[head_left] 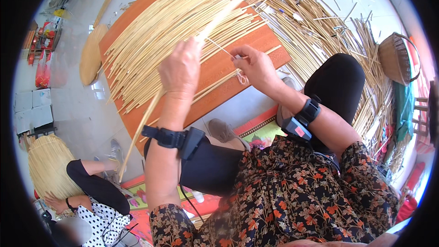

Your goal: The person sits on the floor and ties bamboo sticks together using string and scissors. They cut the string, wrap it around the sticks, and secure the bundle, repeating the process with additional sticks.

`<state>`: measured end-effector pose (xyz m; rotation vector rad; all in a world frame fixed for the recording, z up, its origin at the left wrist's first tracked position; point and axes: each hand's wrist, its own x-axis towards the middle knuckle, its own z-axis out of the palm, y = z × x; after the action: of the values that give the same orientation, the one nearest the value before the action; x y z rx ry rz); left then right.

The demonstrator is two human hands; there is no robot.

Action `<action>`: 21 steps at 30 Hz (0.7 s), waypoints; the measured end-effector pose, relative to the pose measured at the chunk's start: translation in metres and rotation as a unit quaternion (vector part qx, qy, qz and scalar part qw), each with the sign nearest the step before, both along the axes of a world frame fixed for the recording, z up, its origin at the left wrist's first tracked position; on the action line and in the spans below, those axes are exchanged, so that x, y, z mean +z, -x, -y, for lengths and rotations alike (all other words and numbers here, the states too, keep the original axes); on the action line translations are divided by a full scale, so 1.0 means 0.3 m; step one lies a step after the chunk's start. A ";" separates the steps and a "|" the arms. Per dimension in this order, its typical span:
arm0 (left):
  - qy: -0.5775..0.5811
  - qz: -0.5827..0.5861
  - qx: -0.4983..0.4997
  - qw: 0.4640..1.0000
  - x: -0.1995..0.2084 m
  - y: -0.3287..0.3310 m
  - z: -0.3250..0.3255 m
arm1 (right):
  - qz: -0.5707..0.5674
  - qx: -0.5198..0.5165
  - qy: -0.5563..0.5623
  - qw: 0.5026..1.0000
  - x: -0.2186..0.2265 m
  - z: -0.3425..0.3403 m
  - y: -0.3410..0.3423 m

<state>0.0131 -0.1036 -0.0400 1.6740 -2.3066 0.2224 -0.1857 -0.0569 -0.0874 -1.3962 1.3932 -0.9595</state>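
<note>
My left hand [182,66] is closed round a pale plant stalk [147,114], which slants from the far right down past my left wrist; its upper part is blurred. From near this fist a thin white string [220,48] runs taut to my right hand [255,66]. The right thumb and fingers pinch the string, and loose white loops [242,77] dangle below them. Under both hands lies a reddish-brown board [270,39] that carries many pale stalks [160,36] side by side. Whether the left fist holds more than one stalk is hard to make out.
More stalks [302,23] lie heaped on the floor at the far right, near a wicker basket [394,59]. A rounded straw-coloured piece [91,55] is left of the board. At lower left, another person's hand [56,202] touches a straw bundle [50,164].
</note>
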 end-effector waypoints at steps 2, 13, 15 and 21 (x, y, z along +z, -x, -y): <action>0.058 -0.026 0.024 0.998 0.003 -0.030 0.039 | -0.238 0.048 0.206 0.948 0.005 -0.041 0.027; 0.087 -0.053 -0.152 0.983 -0.035 0.073 0.059 | -0.249 0.106 0.168 0.948 0.218 0.294 0.111; 0.087 -0.051 -0.161 0.982 -0.033 0.085 0.068 | -0.214 0.134 0.071 0.965 0.214 0.336 0.103; 0.028 -0.036 -0.167 0.985 -0.074 0.083 0.086 | -0.260 0.171 0.010 0.950 0.124 0.373 0.073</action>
<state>-0.0119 -0.1294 -0.0621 1.2232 -2.4536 0.1515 -0.2076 -0.1690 -0.0503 -1.9206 1.4385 -0.3905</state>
